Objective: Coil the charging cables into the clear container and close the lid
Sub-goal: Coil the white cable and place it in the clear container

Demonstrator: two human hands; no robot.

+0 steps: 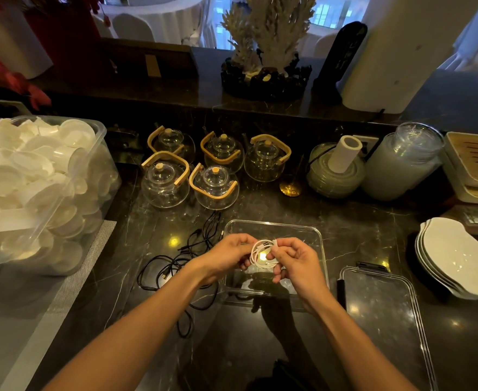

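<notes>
Both hands — left hand [226, 253], right hand [297, 263] — pinch a coiled white cable [261, 253] above the empty clear container [321, 238]; black cables [175, 266] wait at its left, lid [384, 314] off at right.

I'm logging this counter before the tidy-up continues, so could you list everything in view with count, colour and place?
white cable: one, white, coiled, held above the clear container
clear container: one, clear, open, counter centre
lid: one, clear, flat, right of the container
black cables: tangled, count unclear, black, left of the container
glass teapots: five, clear with wooden handles, behind the cables
plastic bin: one, clear, full of white dishes, far left
white plates: a stack, white, far right
glass jars: two, clear, back right
coral ornament: one, pale, back ledge
left hand: holds the coil
right hand: pinches the coil
</notes>
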